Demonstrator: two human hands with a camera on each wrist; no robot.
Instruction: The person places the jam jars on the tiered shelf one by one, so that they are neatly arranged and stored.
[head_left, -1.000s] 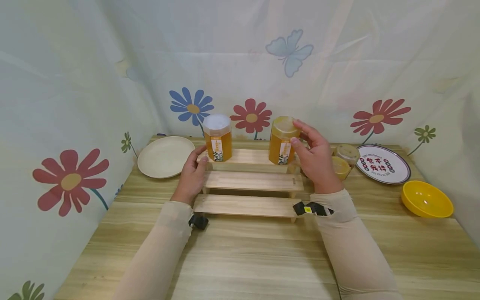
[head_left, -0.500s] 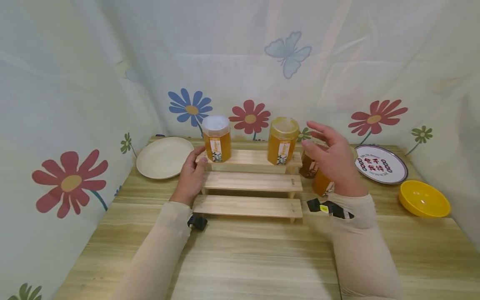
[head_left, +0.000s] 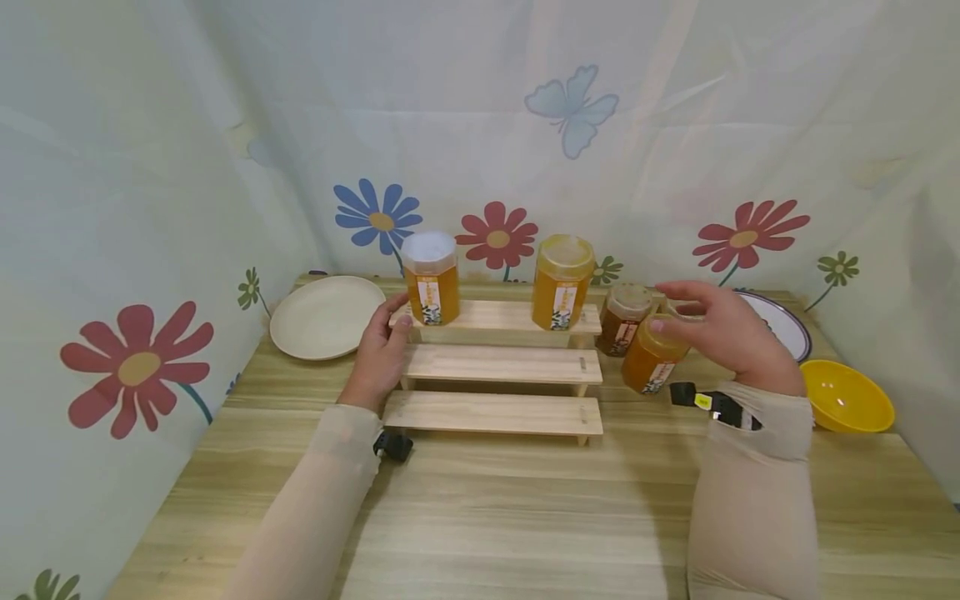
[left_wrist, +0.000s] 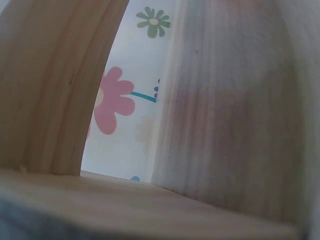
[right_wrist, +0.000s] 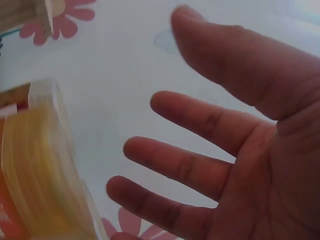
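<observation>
A three-step wooden display rack (head_left: 495,364) stands on the table. My left hand (head_left: 381,354) grips the left end of its top step, thumb in front. Two jars of amber honey with labels stand on that step: a white-lidded honey jar (head_left: 431,283) at the left, near my left fingertips, and a yellow-lidded honey jar (head_left: 562,287) at the right. My right hand (head_left: 738,333) hovers at the lid of another honey jar (head_left: 648,367), on the table right of the rack. In the right wrist view its fingers (right_wrist: 175,160) are spread, apart from the jar (right_wrist: 35,175).
Behind that jar stands a darker jar (head_left: 624,321). At the right are a white plate (head_left: 791,329), partly hidden by my hand, and a yellow bowl (head_left: 847,396). A cream plate (head_left: 327,318) lies at the left. A flowered curtain (head_left: 480,125) encloses the table.
My right hand has left the yellow-lidded jar on the top step and moved right and down to the jar on the table. My left hand stays at the rack.
</observation>
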